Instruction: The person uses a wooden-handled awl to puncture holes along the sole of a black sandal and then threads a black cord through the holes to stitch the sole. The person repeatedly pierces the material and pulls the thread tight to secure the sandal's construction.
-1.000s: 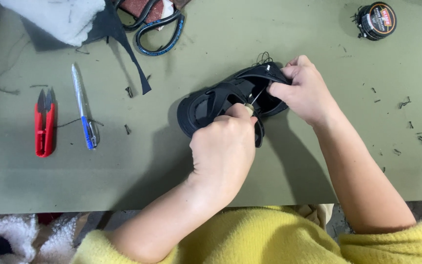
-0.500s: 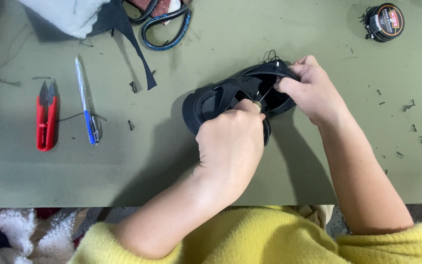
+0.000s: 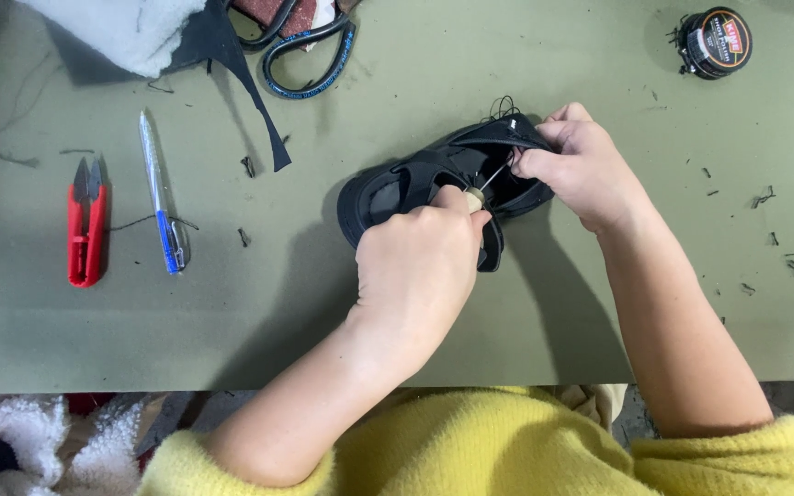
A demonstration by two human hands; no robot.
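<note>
A small black shoe (image 3: 397, 188) lies on its side on the olive green table (image 3: 323, 303). My left hand (image 3: 420, 266) is closed round a tool with a pale wooden handle (image 3: 476, 196); its thin metal point reaches into the shoe's heel end. My right hand (image 3: 581, 165) pinches the black upper edge of the shoe at its right end, holding it steady. Loose black thread (image 3: 500, 107) curls above the heel.
Red thread snips (image 3: 85, 225) and a blue-and-clear pen (image 3: 160, 195) lie at the left. Black-handled scissors (image 3: 310, 46), a black fabric scrap (image 3: 241, 83) and white fleece (image 3: 121, 28) sit at the top left. A round thread spool (image 3: 714, 41) is at the top right.
My left hand with the tool has shifted slightly; the point now sits between my hands at the heel. The shoe stays in place.
</note>
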